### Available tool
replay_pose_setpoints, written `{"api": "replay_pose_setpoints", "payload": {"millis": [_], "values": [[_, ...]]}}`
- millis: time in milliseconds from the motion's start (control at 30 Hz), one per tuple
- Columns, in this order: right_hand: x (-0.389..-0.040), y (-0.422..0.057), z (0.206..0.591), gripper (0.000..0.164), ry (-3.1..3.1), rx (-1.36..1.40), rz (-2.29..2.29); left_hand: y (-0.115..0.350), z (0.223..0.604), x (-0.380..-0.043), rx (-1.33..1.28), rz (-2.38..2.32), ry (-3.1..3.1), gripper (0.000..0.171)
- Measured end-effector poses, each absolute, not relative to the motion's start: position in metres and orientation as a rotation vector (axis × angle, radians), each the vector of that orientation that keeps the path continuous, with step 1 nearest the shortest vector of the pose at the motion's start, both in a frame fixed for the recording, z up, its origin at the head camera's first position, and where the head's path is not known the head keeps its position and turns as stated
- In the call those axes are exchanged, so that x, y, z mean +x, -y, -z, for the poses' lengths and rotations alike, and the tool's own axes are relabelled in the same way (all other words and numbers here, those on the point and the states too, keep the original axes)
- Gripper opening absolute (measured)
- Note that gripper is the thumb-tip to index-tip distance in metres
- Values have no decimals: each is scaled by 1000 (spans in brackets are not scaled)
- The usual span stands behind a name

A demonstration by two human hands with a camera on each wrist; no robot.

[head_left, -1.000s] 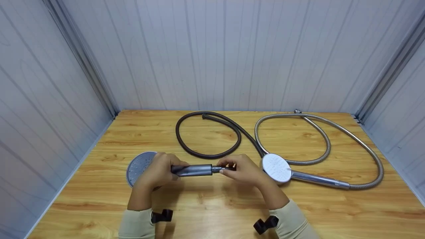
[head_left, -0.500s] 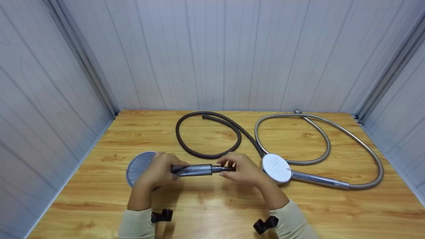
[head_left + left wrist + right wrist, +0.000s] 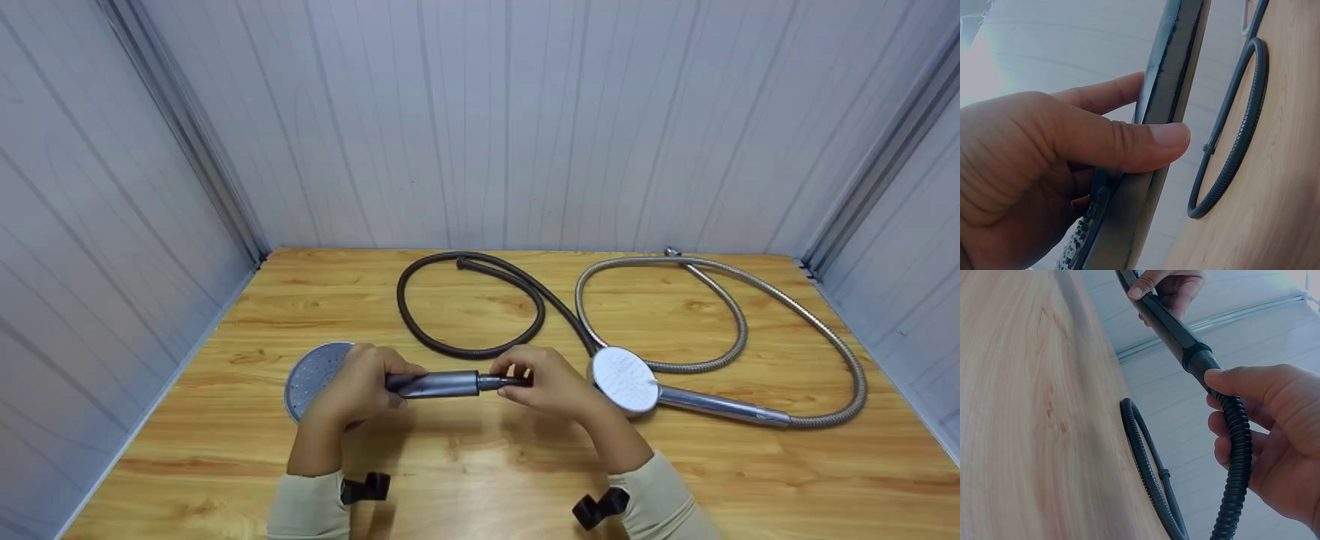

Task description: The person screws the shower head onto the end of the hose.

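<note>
A dark grey hand shower (image 3: pixel 439 384) lies crosswise in front of me, its round spray face (image 3: pixel 311 379) at the left end. My left hand (image 3: pixel 360 386) grips the handle near the head; in the left wrist view its thumb (image 3: pixel 1154 143) presses along the handle. At the handle's right end sits the connector (image 3: pixel 1204 367) of a black ribbed hose (image 3: pixel 1235 450). My right hand (image 3: pixel 551 384) pinches this connector between thumb and fingers, the other fingers curled beside the hose. The palm side of the left hand is partly hidden in the head view.
The black hose loops on the wooden table (image 3: pixel 465 480) behind my hands, its free end nut (image 3: pixel 461 262) inside the loop. To the right lies a chrome hand shower (image 3: pixel 625 380) with a silver hose (image 3: pixel 825 326). White panel walls (image 3: pixel 480 127) enclose the back and sides.
My right hand has shifted its fingers slightly at the connector, rising a little from the first frame. The left hand and the hand shower stay in place.
</note>
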State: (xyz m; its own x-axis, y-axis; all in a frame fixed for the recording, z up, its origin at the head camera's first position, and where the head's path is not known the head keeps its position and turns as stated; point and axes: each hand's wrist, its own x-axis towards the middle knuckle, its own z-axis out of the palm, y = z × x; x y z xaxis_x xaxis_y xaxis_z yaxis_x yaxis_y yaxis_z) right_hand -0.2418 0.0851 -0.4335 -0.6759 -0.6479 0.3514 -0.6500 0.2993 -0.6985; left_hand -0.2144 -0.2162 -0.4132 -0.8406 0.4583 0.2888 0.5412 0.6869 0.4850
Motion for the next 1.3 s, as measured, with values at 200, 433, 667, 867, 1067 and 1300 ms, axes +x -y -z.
{"api": "replay_pose_setpoints", "payload": {"millis": [200,433,667,867,1067,1300], "values": [[-241,-85,433,16,2543,1262,-1366,217,413,-214,-835,853,2737,55],[-240,-85,433,16,2556,1256,-1328,216,413,-214,-826,838,2740,55],[-239,-83,435,15,2582,1254,-1242,215,413,-213,-834,772,2712,55],[-239,-84,434,12,2613,1271,-1230,212,412,-212,-836,747,2716,52],[-241,-84,434,12,2652,1242,-1279,212,411,-212,-814,715,2735,52],[-242,-84,437,13,2667,1220,-1292,211,413,-214,-775,681,2773,52]]}}
